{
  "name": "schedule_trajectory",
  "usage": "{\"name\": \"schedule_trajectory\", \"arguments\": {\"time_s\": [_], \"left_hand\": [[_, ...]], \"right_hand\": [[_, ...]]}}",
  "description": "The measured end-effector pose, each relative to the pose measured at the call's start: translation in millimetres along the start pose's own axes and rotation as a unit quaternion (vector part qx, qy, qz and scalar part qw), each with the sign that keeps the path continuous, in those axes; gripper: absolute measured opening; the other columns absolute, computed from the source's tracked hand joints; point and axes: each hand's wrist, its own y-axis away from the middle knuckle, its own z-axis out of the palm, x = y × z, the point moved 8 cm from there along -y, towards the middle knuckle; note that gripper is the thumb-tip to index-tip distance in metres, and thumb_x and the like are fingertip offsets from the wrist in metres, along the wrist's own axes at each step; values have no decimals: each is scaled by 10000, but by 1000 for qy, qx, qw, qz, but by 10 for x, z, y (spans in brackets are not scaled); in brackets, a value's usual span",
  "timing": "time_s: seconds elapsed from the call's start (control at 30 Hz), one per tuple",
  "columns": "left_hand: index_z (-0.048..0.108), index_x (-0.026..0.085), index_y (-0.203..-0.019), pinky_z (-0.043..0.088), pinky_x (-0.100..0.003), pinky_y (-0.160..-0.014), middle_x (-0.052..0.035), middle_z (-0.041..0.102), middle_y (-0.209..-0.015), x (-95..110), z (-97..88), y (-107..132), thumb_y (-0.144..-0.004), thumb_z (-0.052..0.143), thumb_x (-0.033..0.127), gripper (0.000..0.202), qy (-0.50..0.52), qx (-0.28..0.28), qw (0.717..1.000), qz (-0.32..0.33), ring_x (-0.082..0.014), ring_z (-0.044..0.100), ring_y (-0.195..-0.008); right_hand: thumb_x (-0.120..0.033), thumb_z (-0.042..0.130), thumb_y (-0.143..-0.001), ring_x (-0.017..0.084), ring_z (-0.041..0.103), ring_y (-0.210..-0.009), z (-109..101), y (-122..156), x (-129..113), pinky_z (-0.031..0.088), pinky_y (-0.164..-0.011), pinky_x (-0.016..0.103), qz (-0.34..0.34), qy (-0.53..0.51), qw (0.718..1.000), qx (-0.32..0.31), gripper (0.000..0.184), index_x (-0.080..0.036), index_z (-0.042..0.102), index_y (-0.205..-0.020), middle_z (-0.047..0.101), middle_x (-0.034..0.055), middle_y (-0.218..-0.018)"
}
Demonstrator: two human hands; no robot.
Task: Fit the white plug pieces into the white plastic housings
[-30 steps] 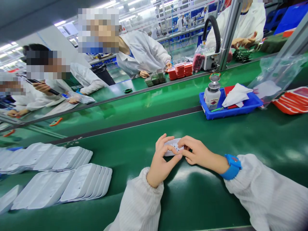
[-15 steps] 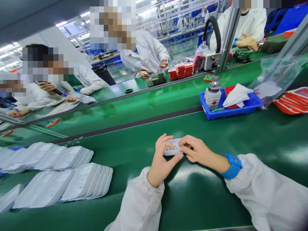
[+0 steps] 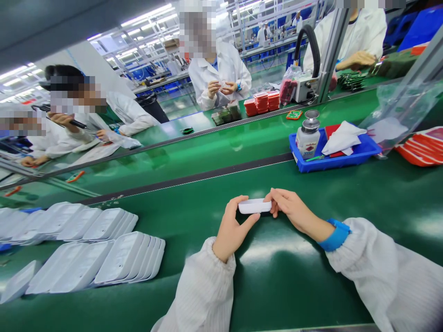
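My left hand and my right hand together pinch a small white plastic part by its two ends, just above the green bench surface. The part lies flat and edge-on to the camera. Left thumb and fingers clamp its left end; right fingertips grip the right end. A blue band sits on my right wrist, and both arms wear white sleeves.
Overlapping rows of white plastic covers lie at the left. A blue tray with a dispenser bottle and white cloth stands at the back right, beside red trays. Other workers in white coats work across the green conveyor.
The white part was turned from face-up, showing its holes, to edge-on and lifted slightly. My right hand drew back to its right end. The worker opposite straightened up.
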Motion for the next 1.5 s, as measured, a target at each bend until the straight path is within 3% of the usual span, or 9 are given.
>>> {"name": "schedule_trajectory", "arguments": {"time_s": [0.43, 0.93, 1.2, 1.33, 1.5], "left_hand": [[568, 216, -1068, 431, -334, -874, -35, 626, -1037, 45, 30, 6, -786, 665, 338, 322, -7, -15, 1000, -11, -201, 581, -954], [543, 211, -1094, 425, -288, -717, -25, 622, -952, 10, 39, 9, -811, 623, 377, 338, -7, -20, 999, -32, -170, 542, -796], [513, 215, -1161, 430, -311, -766, -39, 607, -1012, -43, 33, 11, -810, 623, 392, 407, 2, -14, 999, -41, -179, 547, -842], [446, 212, -1237, 438, -320, -808, -48, 588, -1040, -115, 44, 1, -816, 620, 414, 498, 52, -11, 997, -63, -179, 554, -880], [515, 192, -1118, 464, -285, -779, -37, 604, -980, -163, 26, -10, -792, 636, 450, 433, 192, 21, 974, -115, -172, 570, -882]], "right_hand": [[-746, 561, -802, 129, 474, -493, 19, 9, -5, 393, -472, 225, 0, -4, 1000, -10, 601, -146, 583, -765, 515, 0, -572], [-672, 624, -776, 119, 432, -477, 86, 28, 42, 342, -452, 215, 14, 23, 998, -48, 513, -166, 552, -825, 445, -44, -542], [-679, 569, -806, 116, 424, -471, 119, 38, 21, 291, -434, 209, 1, 53, 996, -65, 516, -165, 538, -846, 430, -46, -551], [-615, 554, -837, 96, 374, -429, 157, 50, 27, 251, -407, 202, -7, 70, 995, -68, 447, -170, 531, -875, 398, -63, -550], [-388, 637, -818, 85, 387, -388, 214, 73, 94, 269, -377, 194, -3, 90, 993, -80, 329, -186, 535, -1057, 454, -67, -592]]}}
